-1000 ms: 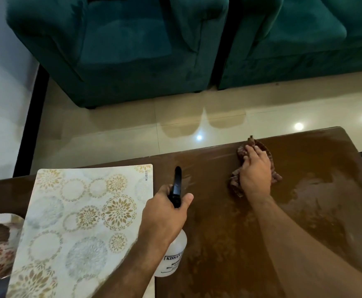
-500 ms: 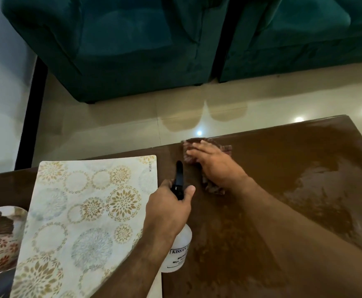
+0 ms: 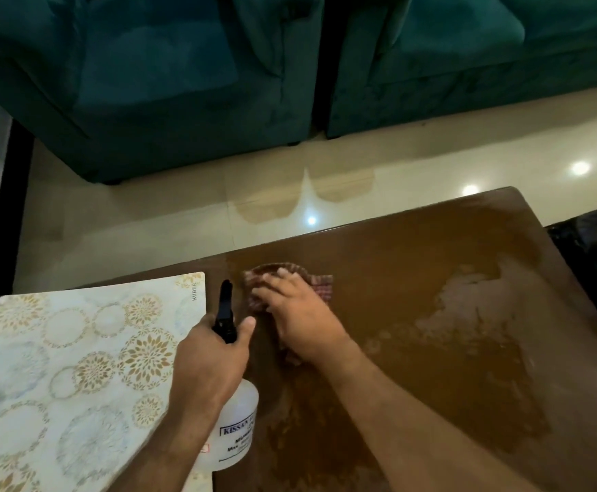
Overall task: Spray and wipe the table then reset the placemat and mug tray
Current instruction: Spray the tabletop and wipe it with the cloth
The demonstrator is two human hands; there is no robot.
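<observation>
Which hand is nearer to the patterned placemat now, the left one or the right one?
The left. The left hand grips the spray bottle right at the placemat's right edge, overlapping it in this view. The right hand presses the cloth on the table, further right, apart from the mat.

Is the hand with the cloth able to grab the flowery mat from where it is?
Probably not straight away: the left hand and its spray bottle sit between the right hand and the placemat.

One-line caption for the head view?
Right hand wipes wet table with cloth; left hand holds spray bottle beside placemat.
</observation>
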